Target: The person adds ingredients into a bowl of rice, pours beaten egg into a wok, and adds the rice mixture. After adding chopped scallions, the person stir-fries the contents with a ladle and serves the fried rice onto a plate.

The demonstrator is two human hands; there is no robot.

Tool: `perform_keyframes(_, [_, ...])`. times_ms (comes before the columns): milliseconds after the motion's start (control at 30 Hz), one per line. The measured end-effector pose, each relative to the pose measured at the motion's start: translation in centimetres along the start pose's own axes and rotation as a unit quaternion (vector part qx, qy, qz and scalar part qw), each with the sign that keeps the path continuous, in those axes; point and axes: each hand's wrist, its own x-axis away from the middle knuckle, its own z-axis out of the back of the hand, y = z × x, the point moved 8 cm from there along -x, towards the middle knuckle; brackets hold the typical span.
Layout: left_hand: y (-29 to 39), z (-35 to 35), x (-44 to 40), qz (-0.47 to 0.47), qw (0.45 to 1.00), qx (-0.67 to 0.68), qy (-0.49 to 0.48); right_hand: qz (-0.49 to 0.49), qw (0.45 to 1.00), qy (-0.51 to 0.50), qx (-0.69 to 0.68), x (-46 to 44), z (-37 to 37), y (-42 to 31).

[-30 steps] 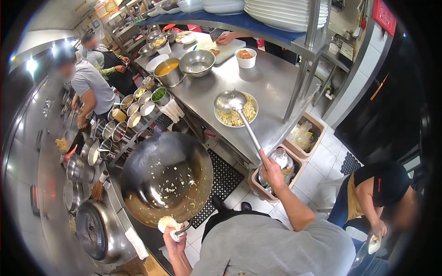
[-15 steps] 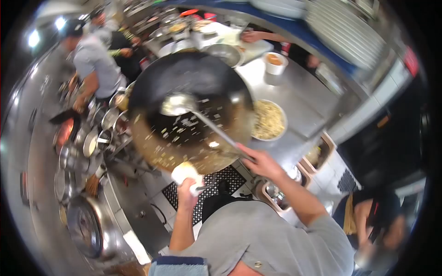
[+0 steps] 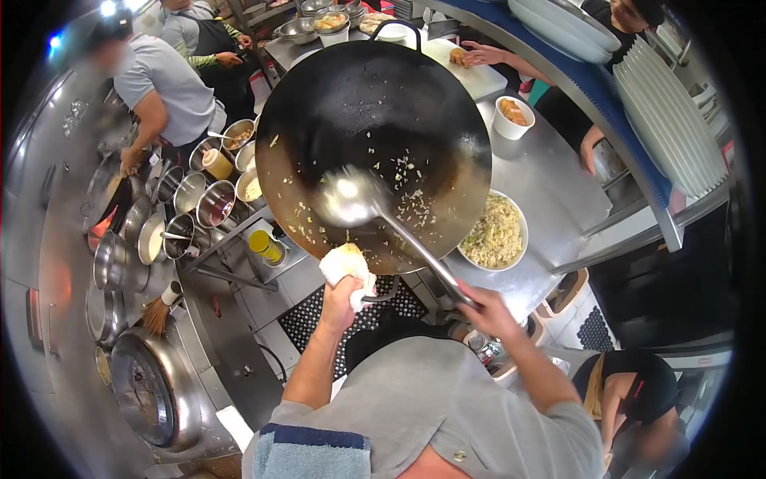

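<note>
A big dark wok [image 3: 363, 100] is tilted up over the counter's edge, with scraps of rice and greens stuck inside. My left hand [image 3: 341, 302] grips its near loop handle [image 3: 386, 292] through a folded white cloth [image 3: 346, 263]. In my right hand [image 3: 491, 313] is the long handle of a metal ladle [image 3: 415, 243]. The ladle's head, smeared by motion, lies inside the wok towards the near left. To the wok's right stands a white bowl [image 3: 523, 239] heaped with fried rice [image 3: 493, 227].
Metal bowls [image 3: 215, 203] and a yellow-capped jar [image 3: 265, 243] stand to the left. A white tub of food [image 3: 513, 118] sits on the steel counter [image 3: 550, 172]. Across it a co-worker's hand [image 3: 483, 53] touches food on a cutting board. Other people work left and lower right.
The wok has shifted to the right and further over the counter in view, its far handle now showing. The ladle's head has moved down and right inside it. Both hands keep their hold.
</note>
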Motion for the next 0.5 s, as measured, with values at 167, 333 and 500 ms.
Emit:
perform_keyframes(167, [-0.2, -0.8, 1.5, -0.009, 0.999, 0.003, 0.037, 0.029, 0.92, -0.01, 0.391, 8.2, 12.9, 4.2])
perform_keyframes(333, [-0.9, -3.6, 1.5, -0.014, 0.999, 0.03, 0.037, 0.089, 0.982, 0.095, 0.135, -1.0, 8.1, -2.2])
perform_keyframes(500, [-1.0, -4.5, 2.0, -0.028, 0.998, 0.021, 0.042, 0.064, 0.965, 0.0, 0.253, 6.6, 10.5, 2.6])
